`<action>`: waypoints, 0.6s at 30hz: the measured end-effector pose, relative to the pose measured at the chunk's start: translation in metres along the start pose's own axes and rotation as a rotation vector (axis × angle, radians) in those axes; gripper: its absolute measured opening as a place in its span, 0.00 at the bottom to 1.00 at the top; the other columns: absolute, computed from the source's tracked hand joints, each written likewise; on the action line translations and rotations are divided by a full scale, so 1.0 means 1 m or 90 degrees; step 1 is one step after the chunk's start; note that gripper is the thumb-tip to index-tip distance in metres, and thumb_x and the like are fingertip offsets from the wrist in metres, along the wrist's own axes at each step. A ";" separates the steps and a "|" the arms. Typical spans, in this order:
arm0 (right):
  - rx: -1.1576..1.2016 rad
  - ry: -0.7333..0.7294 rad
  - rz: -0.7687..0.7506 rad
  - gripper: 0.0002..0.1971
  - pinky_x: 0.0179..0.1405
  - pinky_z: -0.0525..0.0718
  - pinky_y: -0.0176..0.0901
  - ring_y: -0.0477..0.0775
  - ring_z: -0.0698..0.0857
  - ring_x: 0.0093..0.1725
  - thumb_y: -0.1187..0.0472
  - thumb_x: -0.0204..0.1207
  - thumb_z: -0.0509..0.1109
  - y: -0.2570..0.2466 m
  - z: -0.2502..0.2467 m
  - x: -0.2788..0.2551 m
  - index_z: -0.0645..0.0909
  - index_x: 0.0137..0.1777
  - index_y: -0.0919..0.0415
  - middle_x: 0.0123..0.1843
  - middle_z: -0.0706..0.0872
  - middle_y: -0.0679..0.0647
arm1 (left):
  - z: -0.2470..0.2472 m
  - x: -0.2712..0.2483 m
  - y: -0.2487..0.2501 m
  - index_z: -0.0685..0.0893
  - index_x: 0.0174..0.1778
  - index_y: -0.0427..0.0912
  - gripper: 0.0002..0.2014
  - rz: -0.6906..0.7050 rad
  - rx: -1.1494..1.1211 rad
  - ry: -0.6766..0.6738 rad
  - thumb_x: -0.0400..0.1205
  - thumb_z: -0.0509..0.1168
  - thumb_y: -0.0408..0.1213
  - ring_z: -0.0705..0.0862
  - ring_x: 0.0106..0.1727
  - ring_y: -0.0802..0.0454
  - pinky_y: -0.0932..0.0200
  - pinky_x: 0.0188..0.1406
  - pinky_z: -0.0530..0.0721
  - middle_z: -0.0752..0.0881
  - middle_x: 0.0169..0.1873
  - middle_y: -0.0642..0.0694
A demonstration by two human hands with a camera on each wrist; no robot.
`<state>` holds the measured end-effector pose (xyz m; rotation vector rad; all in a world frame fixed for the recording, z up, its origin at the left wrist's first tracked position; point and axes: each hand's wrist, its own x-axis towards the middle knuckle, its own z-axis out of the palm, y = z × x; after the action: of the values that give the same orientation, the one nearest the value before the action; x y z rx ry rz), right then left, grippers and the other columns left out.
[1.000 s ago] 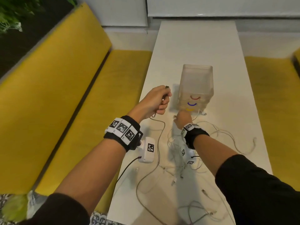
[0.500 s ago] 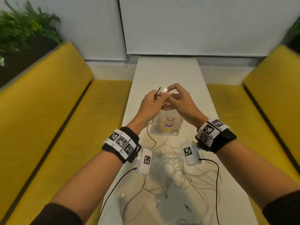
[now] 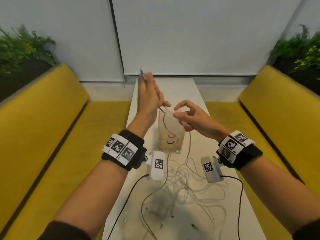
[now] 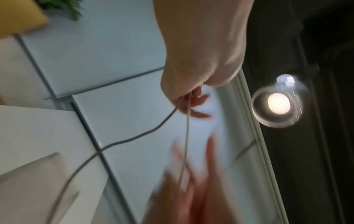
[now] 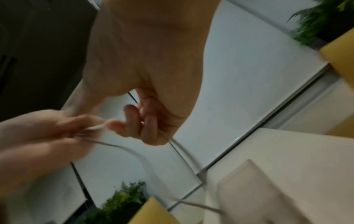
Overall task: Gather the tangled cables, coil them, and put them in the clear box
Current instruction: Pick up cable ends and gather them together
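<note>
Grey cable (image 3: pixel 164 122): thin, single strand, held aloft above the table between both hands, its plug end (image 3: pixel 141 73) projecting past the raised left hand's fingertips; the slack curves down in front of the clear box and trails to the tabletop. Left hand (image 3: pixel 147 96): raised, fingers extended upward, cable pinched against the thumb side; blurred. Right hand (image 3: pixel 192 116): thumb and forefinger pinching the same cable just beside the left, remaining fingers curled, a strand running down from beneath the palm. Clear box (image 3: pixel 170 135): tall, translucent, upright mid-table directly behind the hands; red, purple and yellow curved marks show low on its near wall; whether they lie inside cannot be told. Tangled cables (image 3: pixel 181 193): pale, thin, heaped in loose overlapping loops on the near part of the white table (image 3: pixel 190 87), several plug ends scattered at the near edge. Surroundings: yellow bench seats (image 3: pixel 57 135) on either side of the table, green plants (image 3: pixel 22 47) behind the backrests, pale wall panels beyond.
</note>
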<state>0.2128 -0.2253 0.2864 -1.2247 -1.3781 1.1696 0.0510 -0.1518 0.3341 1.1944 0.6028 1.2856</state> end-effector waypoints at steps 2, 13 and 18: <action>-0.028 -0.013 0.022 0.16 0.28 0.68 0.41 0.50 0.68 0.28 0.54 0.78 0.73 0.019 -0.010 -0.015 0.78 0.54 0.67 0.28 0.74 0.50 | -0.019 0.014 0.025 0.70 0.60 0.45 0.14 0.019 -0.048 0.105 0.91 0.52 0.52 0.65 0.22 0.57 0.62 0.18 0.69 0.68 0.28 0.52; -0.033 -0.057 0.031 0.17 0.31 0.59 0.43 0.47 0.60 0.29 0.58 0.91 0.48 -0.011 0.007 -0.014 0.72 0.43 0.60 0.28 0.65 0.45 | -0.008 -0.012 -0.012 0.86 0.54 0.46 0.18 0.035 0.583 -0.348 0.82 0.67 0.58 0.88 0.45 0.54 0.48 0.48 0.86 0.91 0.42 0.51; -0.114 -0.116 0.016 0.17 0.29 0.63 0.37 0.42 0.64 0.27 0.61 0.90 0.49 -0.012 0.012 -0.019 0.74 0.44 0.64 0.25 0.70 0.40 | -0.007 -0.011 -0.019 0.84 0.52 0.39 0.22 -0.113 0.503 -0.338 0.80 0.69 0.58 0.75 0.23 0.59 0.63 0.22 0.69 0.87 0.30 0.42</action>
<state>0.2008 -0.2459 0.2964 -1.2884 -1.6363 1.2207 0.0501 -0.1568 0.3118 1.9868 0.8191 0.5184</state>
